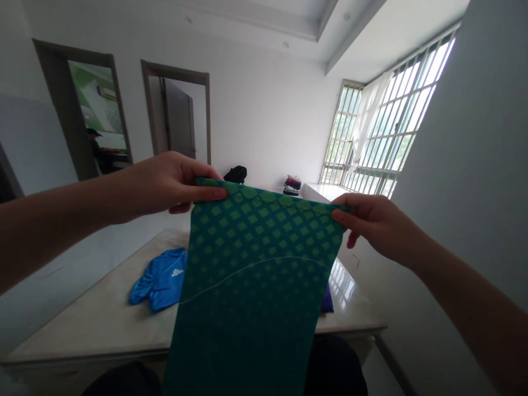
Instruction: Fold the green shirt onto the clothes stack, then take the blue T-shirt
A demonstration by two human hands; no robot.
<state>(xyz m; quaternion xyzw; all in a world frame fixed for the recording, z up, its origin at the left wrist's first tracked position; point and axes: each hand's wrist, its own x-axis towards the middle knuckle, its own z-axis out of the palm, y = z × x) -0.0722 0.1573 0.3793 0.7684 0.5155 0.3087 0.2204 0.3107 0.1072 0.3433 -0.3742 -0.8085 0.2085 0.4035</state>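
A teal-green piece of fabric [251,286], probably a garment, hangs stretched out in front of me. Lighter green diamonds cover its upper part, and a thin pale curved line crosses it. My left hand [173,184] pinches its upper left corner between thumb and fingers. At the upper right corner, my right hand [369,220] grips the same edge. The fabric's lower end runs out of view at the bottom. On the table behind lies a blue garment [165,279] with a white logo, partly covered by the fabric. A purple cloth [327,301] shows at the fabric's right edge.
The pale, glossy table [94,324] stretches below my hands, with my dark-clothed knees [336,366] at its near edge. Farther back are a stack of folded clothes [292,185] and a black bag-like item [236,175]. A person [99,151] is visible through the left doorway.
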